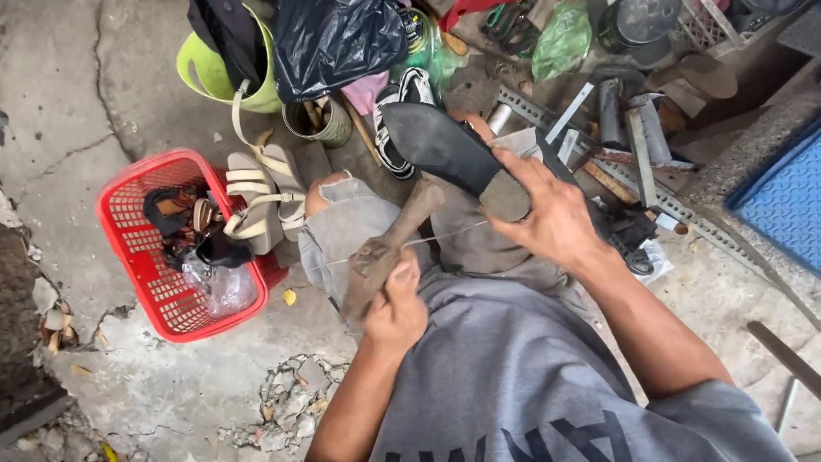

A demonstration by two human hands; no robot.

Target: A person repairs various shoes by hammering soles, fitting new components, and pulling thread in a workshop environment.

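Left hand (395, 310): clenched on worn wooden-handled tool (389, 244), head hidden. Right hand (547, 218): grasping black shoe, sole up (445, 150), over lap; toe end covered by fingers. Thin thread (445, 233) betw. hands, faint. Red plastic basket (128, 257) w/ 1 pr cream strappy sandals (261, 197) nearby.

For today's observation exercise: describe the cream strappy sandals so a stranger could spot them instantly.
Start at the red plastic mesh basket on the cracked concrete floor. Leaning against its right rim are the cream strappy sandals, below the lime-green bucket. They alone are pale; the shoes inside the basket are dark.
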